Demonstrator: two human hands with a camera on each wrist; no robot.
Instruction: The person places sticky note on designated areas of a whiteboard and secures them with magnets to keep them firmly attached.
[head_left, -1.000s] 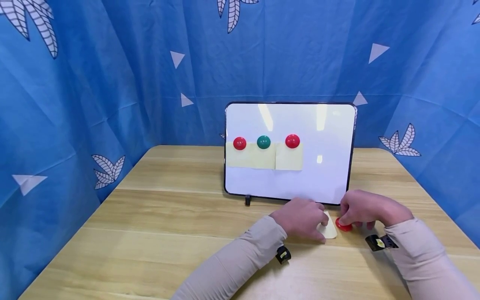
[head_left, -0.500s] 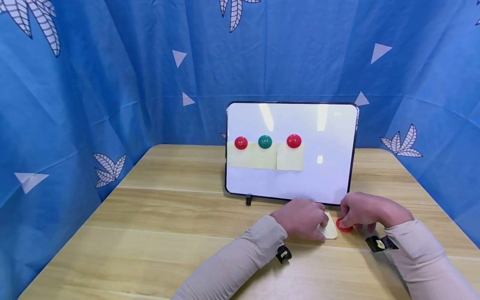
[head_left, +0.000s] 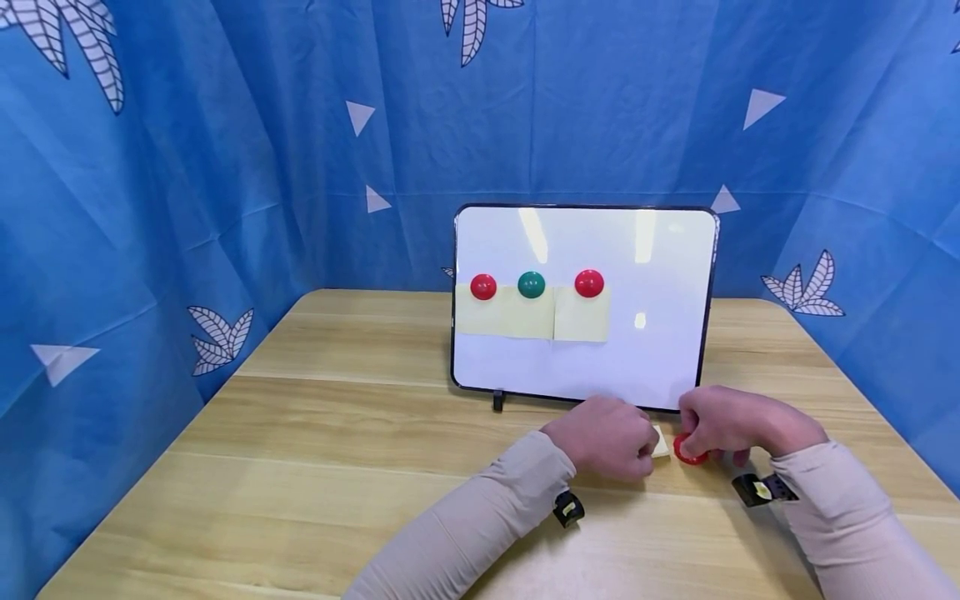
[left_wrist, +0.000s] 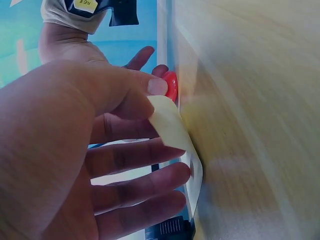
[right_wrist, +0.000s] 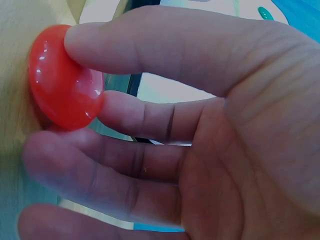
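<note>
My left hand (head_left: 603, 437) pinches a pale yellow sticky note (left_wrist: 171, 124) between thumb and index finger, just above the table. The note bends and its near edge is lifted; in the head view only a small part shows past my knuckles. Close on its right, my right hand (head_left: 738, 421) holds a round red magnet (right_wrist: 60, 80) by its rim, between thumb and fingers, low at the tabletop. Behind both hands stands a whiteboard (head_left: 525, 367), where two red magnets and a green magnet (head_left: 532, 284) sit at the top edges of yellow notes (head_left: 581, 321).
The whiteboard leans upright on a small black foot (head_left: 498, 401) on the wooden table (head_left: 300, 467). A blue curtain (head_left: 285, 167) with leaf and triangle prints surrounds the back and sides. Black camera straps (head_left: 567, 508) are on both wrists.
My left fingers have curled in and lifted the note's near edge, so less of it shows in the head view. The right hand stays at the red magnet.
</note>
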